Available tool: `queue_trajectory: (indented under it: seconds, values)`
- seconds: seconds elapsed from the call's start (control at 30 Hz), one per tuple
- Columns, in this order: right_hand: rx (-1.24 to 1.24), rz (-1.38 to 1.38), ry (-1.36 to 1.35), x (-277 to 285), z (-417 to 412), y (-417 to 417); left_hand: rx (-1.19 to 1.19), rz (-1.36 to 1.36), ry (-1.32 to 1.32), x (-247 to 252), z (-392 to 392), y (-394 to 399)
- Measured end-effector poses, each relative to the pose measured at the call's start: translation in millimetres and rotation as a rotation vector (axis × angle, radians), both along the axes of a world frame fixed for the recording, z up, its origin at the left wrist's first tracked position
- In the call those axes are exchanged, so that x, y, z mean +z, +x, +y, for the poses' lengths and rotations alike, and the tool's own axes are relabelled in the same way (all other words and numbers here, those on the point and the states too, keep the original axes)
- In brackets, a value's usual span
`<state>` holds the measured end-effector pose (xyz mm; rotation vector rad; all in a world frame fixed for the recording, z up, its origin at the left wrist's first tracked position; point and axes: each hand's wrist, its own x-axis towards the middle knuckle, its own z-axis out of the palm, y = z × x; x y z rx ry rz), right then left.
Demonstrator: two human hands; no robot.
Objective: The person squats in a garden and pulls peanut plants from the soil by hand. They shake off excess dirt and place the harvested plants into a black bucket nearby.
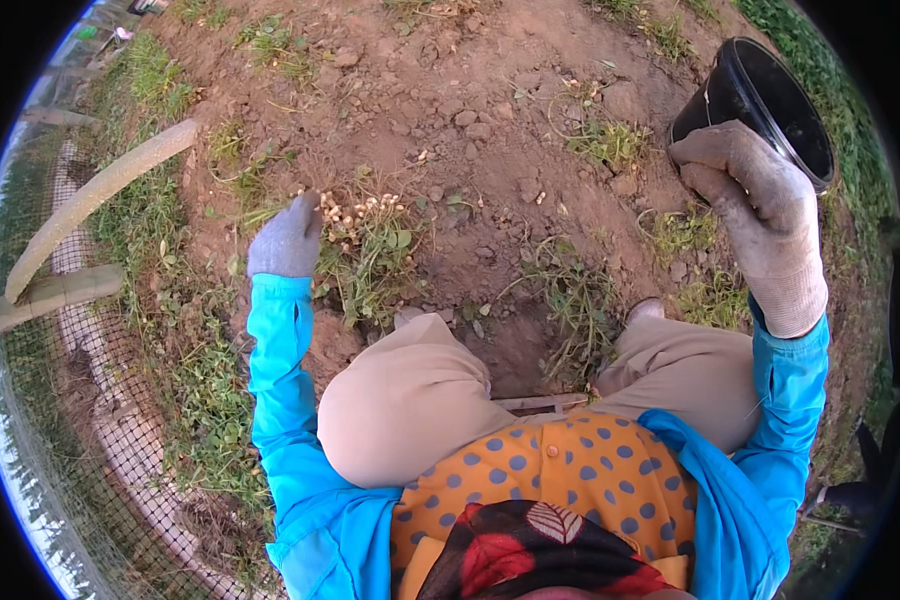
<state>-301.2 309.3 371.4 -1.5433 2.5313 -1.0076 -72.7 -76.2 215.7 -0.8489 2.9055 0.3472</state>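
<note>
My left hand (289,232), in a grey knit glove, is at the left end of a cluster of peanut pods (352,210) on uprooted peanut plants (375,262); whether its fingers hold any pods or roots cannot be told. My right hand (750,202), in a soil-stained pale glove, has bent fingers in front of the near side of a black plastic bucket (709,101). The bucket tilts to the right in view, and its visible inside is dark. Whether the hand grips it is unclear. More pulled plants (577,300) lie between my feet.
Bare reddish soil (457,90) with clods and scattered green plants spreads ahead. At the left are black mesh netting (139,442), a wooden rail (60,296) and a curved pale piece (105,202). A low wooden seat edge (544,403) shows between my legs. Dark shapes stand at the far right.
</note>
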Motion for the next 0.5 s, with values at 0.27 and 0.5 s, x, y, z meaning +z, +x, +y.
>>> queue_trajectory:
  seconds: [0.27, 0.5]
  values:
    - [-0.015, -0.128, 0.013, -10.6, -19.8, -26.8, -0.391, -0.243, 0.124, -163.7, 92.4, -123.1]
    - [-0.108, -0.173, 0.112, -24.0, -34.1, -44.5, -0.392, -0.351, 0.094, -240.4, 84.1, -148.0]
